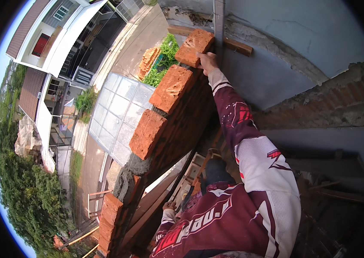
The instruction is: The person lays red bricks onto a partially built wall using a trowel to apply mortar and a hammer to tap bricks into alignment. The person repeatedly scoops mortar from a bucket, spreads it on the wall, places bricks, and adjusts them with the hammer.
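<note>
Three red bricks are seen laid end to end along the top of a half-built brick wall (182,129), running from about 8 o'clock up toward 12 o'clock in the head view. The top brick (195,46) sits at the far end of the row, slightly tilted, with the middle brick (172,88) just below it and the lowest brick (147,133) next in line. Grey mortar (132,170) is visible under the lowest brick.

The right hand (207,62) is stretched out at the end of a maroon and white sleeve (250,150) and rests against the near edge of the top brick, at about 12 o'clock. Its grip is loosely curled on the brick's corner; how tightly it is closed cannot be told, since the fingers are partly hidden. A thin upright metal rail (219,26) stands just beside the hand, at its 1 o'clock.

The left hand (170,205) is held low, at about 6 o'clock, near slanted wooden planks (156,202) beside the wall's foot. Its grip is too small and shadowed to be judged.

A grey plastered wall (285,38) fills the upper right. Far below, at 9 o'clock, a glazed roof (117,112), houses (52,43) and trees (27,193) are seen.
</note>
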A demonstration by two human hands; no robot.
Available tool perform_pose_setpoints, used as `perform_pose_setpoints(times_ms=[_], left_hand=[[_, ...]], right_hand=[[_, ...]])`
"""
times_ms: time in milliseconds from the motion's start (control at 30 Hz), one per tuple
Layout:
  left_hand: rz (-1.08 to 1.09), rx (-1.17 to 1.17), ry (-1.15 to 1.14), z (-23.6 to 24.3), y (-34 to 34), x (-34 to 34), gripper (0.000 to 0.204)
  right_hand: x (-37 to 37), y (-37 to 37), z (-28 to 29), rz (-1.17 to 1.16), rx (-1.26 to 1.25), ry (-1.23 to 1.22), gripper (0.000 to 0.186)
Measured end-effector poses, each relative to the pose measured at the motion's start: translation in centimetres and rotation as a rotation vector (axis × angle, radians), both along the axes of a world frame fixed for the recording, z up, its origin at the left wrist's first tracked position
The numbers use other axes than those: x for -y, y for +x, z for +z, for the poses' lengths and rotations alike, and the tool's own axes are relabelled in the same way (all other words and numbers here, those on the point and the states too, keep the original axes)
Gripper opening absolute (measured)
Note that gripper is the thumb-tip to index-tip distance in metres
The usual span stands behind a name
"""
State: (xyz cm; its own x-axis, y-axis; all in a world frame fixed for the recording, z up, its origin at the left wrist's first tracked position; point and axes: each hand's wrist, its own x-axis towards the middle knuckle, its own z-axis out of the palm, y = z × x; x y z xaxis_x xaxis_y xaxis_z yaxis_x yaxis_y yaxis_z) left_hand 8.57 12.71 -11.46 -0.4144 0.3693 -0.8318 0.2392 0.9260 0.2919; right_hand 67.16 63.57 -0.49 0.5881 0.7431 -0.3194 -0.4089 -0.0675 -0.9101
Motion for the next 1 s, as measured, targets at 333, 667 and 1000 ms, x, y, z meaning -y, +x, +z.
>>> perform_pose_setpoints(times_ms=[333, 667, 1000], left_hand=[[-0.015, 0.075, 0.053, -1.5, -2.5, 1.4, 0.041], [0.035, 0.089, 0.037, -2.1, -3.0, 1.3, 0.045], [-0.069, -0.030, -0.040, -2.2, -3.0, 0.3, 0.049]], right_hand=[[0.1, -0.9, 0.7, -0.075, 0.143, -0.048, 0.051], [0.7, -1.7, 1.9, -0.169, 0.199, -0.076, 0.067], [-2.2, -0.7, 8.8, 0.224, 1.523, -0.251, 0.066]])
